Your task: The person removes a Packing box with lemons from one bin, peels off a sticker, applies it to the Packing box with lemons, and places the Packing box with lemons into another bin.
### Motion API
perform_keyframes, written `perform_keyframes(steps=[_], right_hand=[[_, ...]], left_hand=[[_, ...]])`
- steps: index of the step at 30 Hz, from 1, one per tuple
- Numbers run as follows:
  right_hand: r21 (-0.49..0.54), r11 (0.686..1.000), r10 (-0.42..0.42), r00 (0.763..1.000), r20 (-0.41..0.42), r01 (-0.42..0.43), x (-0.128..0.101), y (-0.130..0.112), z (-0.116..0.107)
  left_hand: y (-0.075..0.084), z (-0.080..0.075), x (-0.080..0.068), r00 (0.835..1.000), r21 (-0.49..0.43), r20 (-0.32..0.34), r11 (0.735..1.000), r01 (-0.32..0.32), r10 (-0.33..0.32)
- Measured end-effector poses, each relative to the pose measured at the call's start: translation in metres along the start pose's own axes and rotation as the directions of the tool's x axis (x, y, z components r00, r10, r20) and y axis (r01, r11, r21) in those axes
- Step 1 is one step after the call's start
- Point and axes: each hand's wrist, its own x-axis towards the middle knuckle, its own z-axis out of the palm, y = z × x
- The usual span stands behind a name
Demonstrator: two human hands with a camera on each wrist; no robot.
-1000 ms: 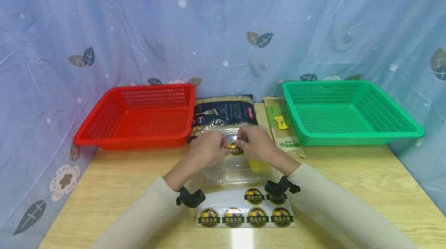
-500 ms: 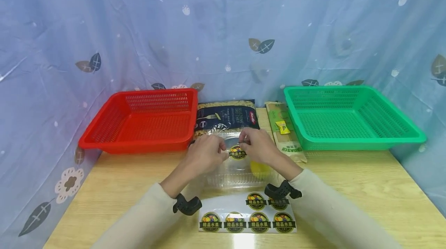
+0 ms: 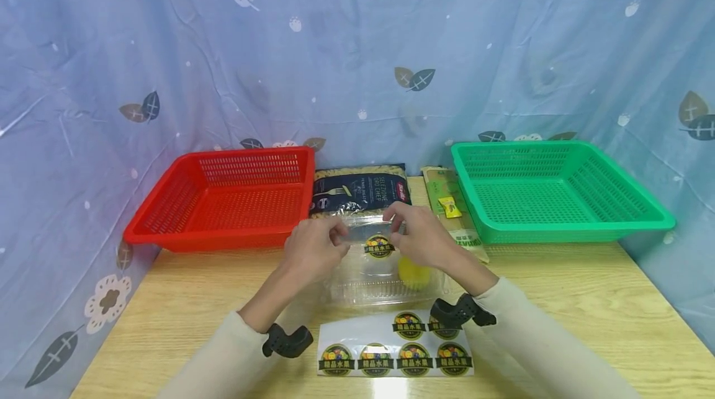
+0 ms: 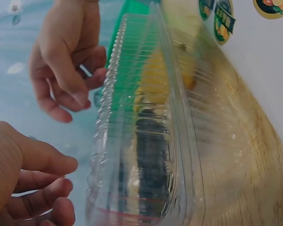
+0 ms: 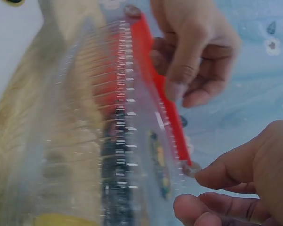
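Note:
A clear plastic clamshell box point(image 3: 363, 291) stands closed on the table, with a yellow roundish thing point(image 3: 414, 272) inside. On its lid lies a round black-and-gold fruit sticker point(image 3: 379, 246). My left hand point(image 3: 314, 249) hovers over the lid's left side, fingers loosely bent and holding nothing. To the right of the sticker is my right hand point(image 3: 422, 236), its thumb and fingers apart with nothing between them. The right wrist view shows the sticker point(image 5: 159, 165) edge-on and blurred on the lid, near my right hand point(image 5: 245, 174).
In front of the box lies a white sheet point(image 3: 357, 332) with several such stickers. Behind are a penne pasta bag point(image 3: 363, 191) and a flat tan packet point(image 3: 455, 225) with a small yellow sachet point(image 3: 449, 207). A red basket point(image 3: 223, 234) stands left, a green basket point(image 3: 570, 234) right.
My hands have drawn apart from the sticker, the left one moving left. The right fingers have spread a little. The sticker stays on the lid.

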Motion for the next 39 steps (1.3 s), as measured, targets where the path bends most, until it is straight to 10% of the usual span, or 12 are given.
perform_keyframes(steps=[13, 23, 33, 39], right_hand=[[0.247, 0.969, 0.037, 0.973, -0.227, 0.021, -0.031, 0.014, -0.04], [0.384, 0.922, 0.135, 0.886, -0.444, 0.052, -0.054, 0.044, -0.067], [0.617, 0.787, 0.427, 0.729, -0.534, -0.009, -0.075, 0.088, -0.09], [0.736, 0.677, 0.614, 0.556, -0.56, -0.007, -0.082, 0.107, -0.109]], left_hand=[[-0.02, -0.012, -0.024, 0.989, -0.156, -0.026, 0.978, 0.139, -0.145], [-0.037, -0.005, -0.037, 0.982, -0.168, -0.067, 0.972, 0.166, -0.179], [-0.046, 0.01, -0.048, 0.969, -0.368, -0.003, 0.901, 0.231, -0.249], [-0.05, 0.017, -0.048, 0.964, -0.54, 0.069, 0.803, 0.252, -0.256]])
